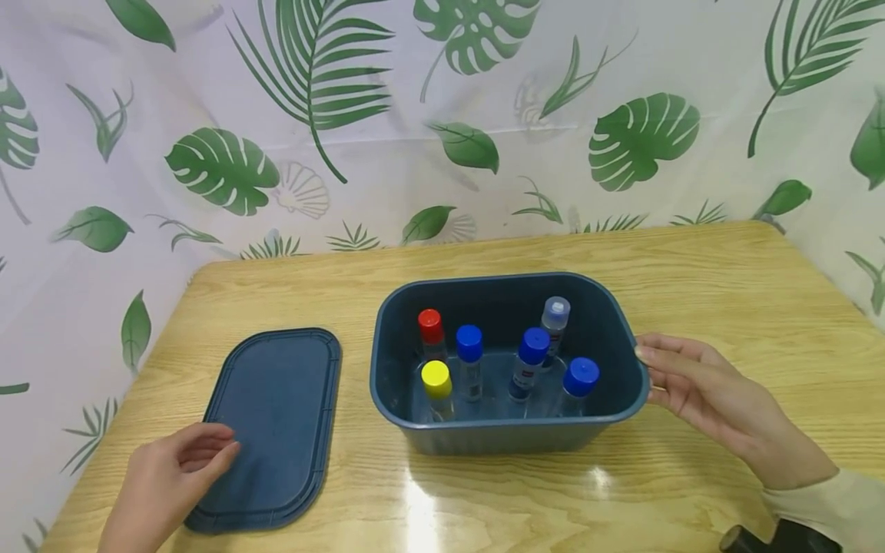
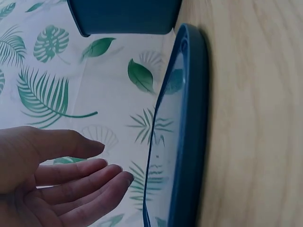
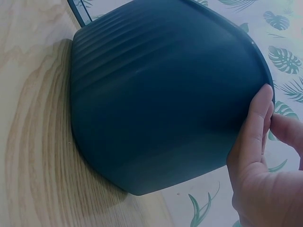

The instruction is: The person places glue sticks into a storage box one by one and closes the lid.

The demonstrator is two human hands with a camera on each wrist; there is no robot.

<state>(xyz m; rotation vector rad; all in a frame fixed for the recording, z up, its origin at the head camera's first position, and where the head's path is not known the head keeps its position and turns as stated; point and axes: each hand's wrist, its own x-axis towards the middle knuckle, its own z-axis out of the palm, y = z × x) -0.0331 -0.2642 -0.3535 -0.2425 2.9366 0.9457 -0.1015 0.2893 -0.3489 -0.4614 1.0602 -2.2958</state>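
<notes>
A dark blue plastic bin (image 1: pixel 498 438) stands on the table with several small clear bottles in it. Among them are a red-capped bottle (image 1: pixel 432 330), a yellow-capped bottle (image 1: pixel 438 388), blue-capped ones such as the bottle (image 1: pixel 528 361) in the middle, and a bottle with a pale translucent cap (image 1: pixel 556 315). My right hand (image 1: pixel 712 399) pinches the bin's right rim, fingers against the outer wall (image 3: pixel 165 104) and thumb over the edge. To the left lies a flat dark blue lid (image 1: pixel 276 415). Over its near left edge hovers my left hand (image 1: pixel 173 476), fingers loosely bent, holding nothing.
The wooden table (image 1: pixel 373 507) runs back to a white cloth (image 1: pixel 387 200) printed with green leaves, which also hangs at both sides. A strip of bare wood separates lid and bin. At the bottom right, a black device (image 1: pixel 781 538) shows by the right sleeve (image 1: pixel 836 507).
</notes>
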